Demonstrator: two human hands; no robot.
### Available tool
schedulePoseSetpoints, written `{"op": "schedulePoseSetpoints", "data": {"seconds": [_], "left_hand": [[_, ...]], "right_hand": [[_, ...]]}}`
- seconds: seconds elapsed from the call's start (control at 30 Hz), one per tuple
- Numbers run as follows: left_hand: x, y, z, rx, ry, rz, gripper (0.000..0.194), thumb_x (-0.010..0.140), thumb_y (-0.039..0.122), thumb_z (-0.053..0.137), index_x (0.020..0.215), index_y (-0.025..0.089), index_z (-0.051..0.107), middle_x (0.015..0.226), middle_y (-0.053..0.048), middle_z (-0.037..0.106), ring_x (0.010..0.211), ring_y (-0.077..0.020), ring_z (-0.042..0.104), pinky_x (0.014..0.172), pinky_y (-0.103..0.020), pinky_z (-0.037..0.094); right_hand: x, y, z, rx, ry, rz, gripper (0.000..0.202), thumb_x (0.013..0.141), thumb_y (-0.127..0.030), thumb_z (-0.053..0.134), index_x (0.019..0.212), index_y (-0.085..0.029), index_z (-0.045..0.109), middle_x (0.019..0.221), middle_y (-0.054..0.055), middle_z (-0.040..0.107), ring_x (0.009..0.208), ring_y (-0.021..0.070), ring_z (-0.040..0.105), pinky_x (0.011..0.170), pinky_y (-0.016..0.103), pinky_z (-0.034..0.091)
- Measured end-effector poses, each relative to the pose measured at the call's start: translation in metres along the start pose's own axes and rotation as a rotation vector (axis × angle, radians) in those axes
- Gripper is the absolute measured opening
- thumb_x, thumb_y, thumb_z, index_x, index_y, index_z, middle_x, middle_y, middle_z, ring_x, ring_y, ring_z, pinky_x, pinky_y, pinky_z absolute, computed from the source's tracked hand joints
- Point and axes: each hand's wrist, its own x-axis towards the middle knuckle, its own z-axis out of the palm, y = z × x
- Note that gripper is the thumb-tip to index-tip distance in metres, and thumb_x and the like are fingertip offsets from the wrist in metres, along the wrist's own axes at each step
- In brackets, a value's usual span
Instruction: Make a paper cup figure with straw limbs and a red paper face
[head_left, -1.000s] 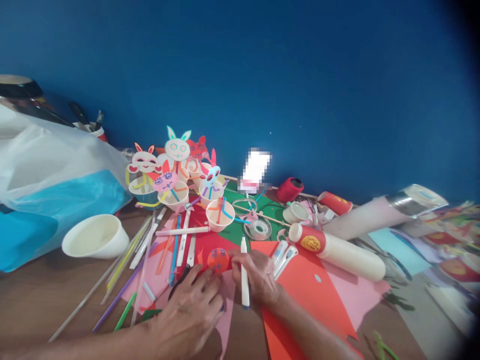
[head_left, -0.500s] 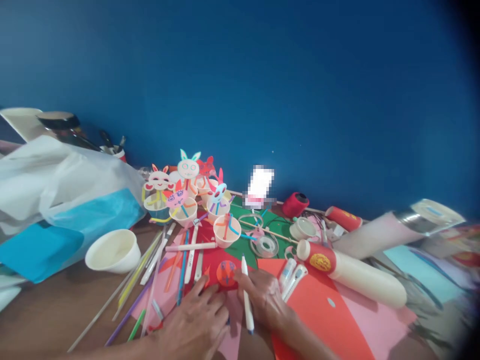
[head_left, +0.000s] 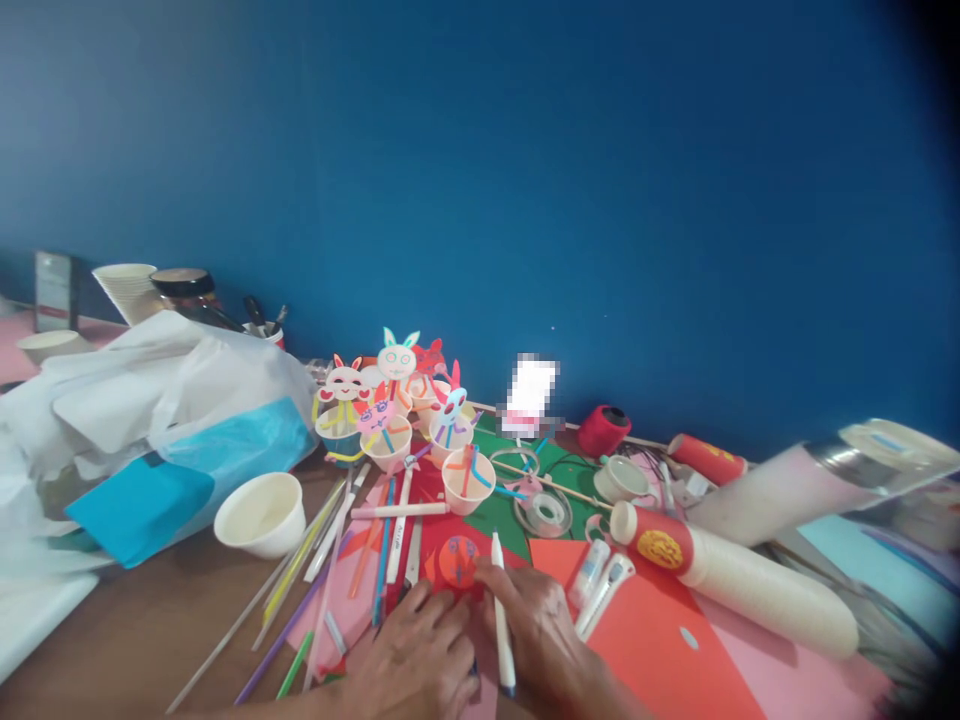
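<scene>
A round orange paper face (head_left: 459, 561) with dark blue drawn marks lies on red paper (head_left: 442, 470) just beyond my hands. My right hand (head_left: 544, 625) is closed around a white marker (head_left: 501, 620), its dark blue tip pointing up and away from me. The thumb of that hand touches or nearly touches the orange face's right edge. My left hand (head_left: 420, 650) has curled fingers close to the face's lower left side. A dark blue bit shows beside its fingers, but what they hold is hidden. Beyond the face stands a paper cup (head_left: 468, 482) with coloured straw pieces.
Several paper cups carry animal faces, one a white rabbit (head_left: 397, 359). A white bowl (head_left: 261, 513) and straws (head_left: 304, 545) lie left. To the right are a glue bottle (head_left: 590, 573), a cutter (head_left: 606, 595), tape (head_left: 547, 510) and a long stack of cups (head_left: 772, 592).
The whole view has shifted, so everything sits farther right and slightly lower, and a phone shows at far left. Both hands stay by the orange face; the marker is still in my right hand.
</scene>
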Motion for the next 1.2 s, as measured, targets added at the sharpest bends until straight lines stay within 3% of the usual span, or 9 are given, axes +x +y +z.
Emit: {"op": "schedulePoseSetpoints", "data": {"seconds": [0.17, 0.43, 0.6, 0.73, 0.87, 1.0, 1.07, 1.2], "left_hand": [[0.001, 0.003, -0.001, -0.012, -0.132, 0.012, 0.021, 0.089, 0.029, 0.049, 0.085, 0.018, 0.066, 0.103, -0.008, 0.067, 0.101, -0.0247, 0.055, 0.091, -0.042, 0.033], [0.005, -0.003, -0.001, -0.075, -0.291, 0.023, 0.016, 0.088, 0.023, 0.049, 0.089, 0.017, 0.064, 0.102, -0.010, 0.062, 0.101, -0.0273, 0.050, 0.087, -0.044, 0.034], [0.008, -0.001, -0.005, -0.044, -0.281, 0.039, 0.013, 0.086, 0.022, 0.051, 0.088, 0.017, 0.063, 0.096, -0.009, 0.063, 0.099, -0.0284, 0.049, 0.086, -0.045, 0.034], [0.007, 0.000, -0.006, -0.034, -0.250, 0.031, 0.016, 0.087, 0.023, 0.049, 0.087, 0.016, 0.063, 0.105, -0.011, 0.062, 0.105, -0.0299, 0.048, 0.088, -0.046, 0.033], [0.008, 0.001, -0.006, -0.032, -0.259, 0.027, 0.009, 0.083, 0.018, 0.054, 0.084, 0.016, 0.063, 0.098, -0.010, 0.065, 0.099, -0.0292, 0.052, 0.089, -0.046, 0.034], [0.010, 0.002, -0.008, -0.029, -0.293, 0.021, 0.010, 0.082, 0.017, 0.055, 0.085, 0.016, 0.064, 0.095, -0.009, 0.066, 0.097, -0.0289, 0.054, 0.089, -0.046, 0.035], [0.011, 0.002, -0.008, -0.017, -0.286, 0.023, 0.012, 0.083, 0.019, 0.054, 0.087, 0.015, 0.064, 0.099, -0.011, 0.065, 0.100, -0.0293, 0.053, 0.089, -0.047, 0.034], [0.009, 0.002, -0.004, 0.013, -0.231, 0.062, 0.017, 0.086, 0.022, 0.050, 0.089, 0.016, 0.066, 0.105, -0.013, 0.064, 0.101, -0.0303, 0.053, 0.088, -0.048, 0.035]], "right_hand": [[0.002, 0.000, -0.003, -0.010, 0.005, 0.017, 0.035, 0.076, -0.010, 0.042, 0.110, -0.015, 0.050, 0.064, 0.004, 0.064, 0.051, 0.0176, 0.057, 0.049, 0.026, 0.036], [0.003, 0.004, -0.005, 0.005, -0.004, 0.023, 0.033, 0.075, -0.010, 0.041, 0.105, -0.015, 0.054, 0.059, 0.002, 0.061, 0.048, 0.0162, 0.053, 0.048, 0.025, 0.034], [0.004, 0.006, -0.003, 0.124, 0.015, 0.070, 0.031, 0.076, -0.010, 0.042, 0.103, -0.017, 0.056, 0.063, 0.002, 0.063, 0.052, 0.0158, 0.056, 0.050, 0.024, 0.038], [0.005, 0.003, -0.007, 0.421, 0.116, 0.258, 0.029, 0.083, -0.014, 0.042, 0.108, -0.020, 0.055, 0.069, 0.001, 0.065, 0.055, 0.0136, 0.059, 0.054, 0.023, 0.044], [0.008, -0.003, -0.022, 0.594, 0.103, 0.386, 0.033, 0.090, -0.023, 0.038, 0.118, -0.020, 0.055, 0.068, 0.001, 0.064, 0.056, 0.0150, 0.060, 0.058, 0.025, 0.048], [0.012, -0.005, -0.027, 0.628, 0.125, 0.423, 0.030, 0.091, -0.028, 0.038, 0.102, -0.024, 0.065, 0.079, 0.004, 0.067, 0.071, 0.0178, 0.062, 0.071, 0.029, 0.049], [0.014, -0.004, -0.023, 0.668, 0.113, 0.480, 0.026, 0.090, -0.027, 0.041, 0.100, -0.023, 0.064, 0.080, 0.003, 0.066, 0.070, 0.0164, 0.061, 0.065, 0.026, 0.048], [0.015, -0.001, -0.009, 0.749, 0.088, 0.643, 0.011, 0.084, -0.025, 0.048, 0.088, -0.019, 0.056, 0.059, -0.003, 0.055, 0.048, 0.0111, 0.050, 0.044, 0.020, 0.037]]}}
